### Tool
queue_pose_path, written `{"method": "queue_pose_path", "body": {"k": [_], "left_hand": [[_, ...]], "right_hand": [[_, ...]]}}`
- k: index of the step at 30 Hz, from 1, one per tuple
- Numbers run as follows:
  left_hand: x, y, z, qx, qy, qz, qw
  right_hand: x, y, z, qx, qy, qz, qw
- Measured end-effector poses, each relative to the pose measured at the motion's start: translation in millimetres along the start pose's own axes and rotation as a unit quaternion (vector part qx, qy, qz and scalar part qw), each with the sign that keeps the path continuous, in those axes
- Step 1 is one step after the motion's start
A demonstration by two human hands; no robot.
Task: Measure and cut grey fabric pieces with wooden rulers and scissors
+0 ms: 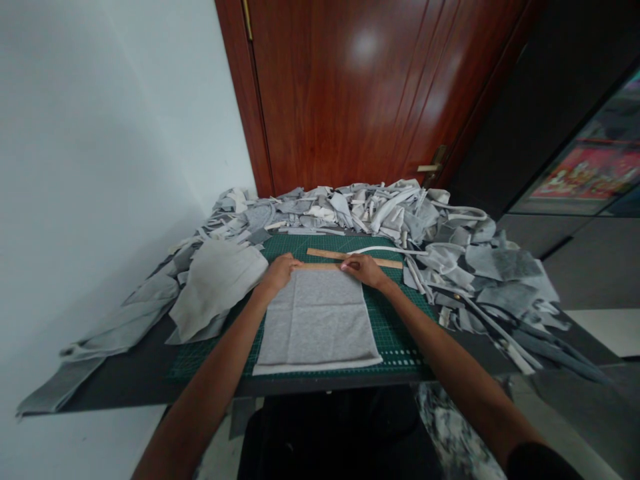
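Observation:
A light grey piece of fabric (pixel 320 320) with faint crease lines lies flat on the green cutting mat (pixel 395 327). Along its far edge runs a narrow wooden ruler (pixel 320 266). My left hand (pixel 283 271) is closed at the ruler's left end, by the fabric's far left corner. At the other end, my right hand (pixel 366 269) pinches with thumb and fingers, at the far right corner. The fingers partly cover the ruler and the fabric edge. A second wooden ruler (pixel 387 263) lies slantwise just beyond, partly behind my right hand.
Heaped grey and white fabric scraps (pixel 345 207) line the back of the dark table (pixel 135 380) and both sides. A large pale scrap (pixel 215 283) overlaps the mat's left. Dark-handled scissors (pixel 545 343) lie at right. A wooden door (pixel 340 100) stands behind.

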State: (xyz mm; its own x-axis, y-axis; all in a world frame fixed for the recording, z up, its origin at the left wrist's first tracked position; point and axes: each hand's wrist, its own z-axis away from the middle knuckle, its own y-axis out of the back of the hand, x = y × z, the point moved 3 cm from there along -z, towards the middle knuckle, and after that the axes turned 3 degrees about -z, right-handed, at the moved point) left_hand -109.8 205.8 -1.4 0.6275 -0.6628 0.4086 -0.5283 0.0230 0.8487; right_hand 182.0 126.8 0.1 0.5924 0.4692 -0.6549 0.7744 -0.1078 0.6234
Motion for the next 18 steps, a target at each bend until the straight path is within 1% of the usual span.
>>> {"method": "queue_pose_path", "body": {"k": [3, 6, 9, 12, 15, 18], "left_hand": [[0, 1, 1, 0.002, 0.005, 0.002, 1.0], [-2, 2, 4, 0.006, 0.015, 0.003, 1.0], [-6, 5, 6, 0.011, 0.029, 0.004, 1.0], [-8, 8, 7, 0.011, 0.038, 0.008, 0.999], [-9, 9, 6, 0.009, 0.042, 0.01, 0.999], [-12, 9, 6, 0.011, 0.047, 0.012, 0.999]], "right_hand": [[-12, -17, -9, 0.013, 0.006, -0.111, 0.994], [-26, -39, -21, 0.012, 0.005, -0.156, 0.988], [-34, -56, -29, 0.025, 0.011, -0.163, 0.986], [-33, -67, -30, 0.03, 0.008, -0.135, 0.99], [-29, -71, -28, 0.016, 0.015, -0.115, 0.993], [-28, -69, -26, 0.027, 0.015, -0.121, 0.992]]}}
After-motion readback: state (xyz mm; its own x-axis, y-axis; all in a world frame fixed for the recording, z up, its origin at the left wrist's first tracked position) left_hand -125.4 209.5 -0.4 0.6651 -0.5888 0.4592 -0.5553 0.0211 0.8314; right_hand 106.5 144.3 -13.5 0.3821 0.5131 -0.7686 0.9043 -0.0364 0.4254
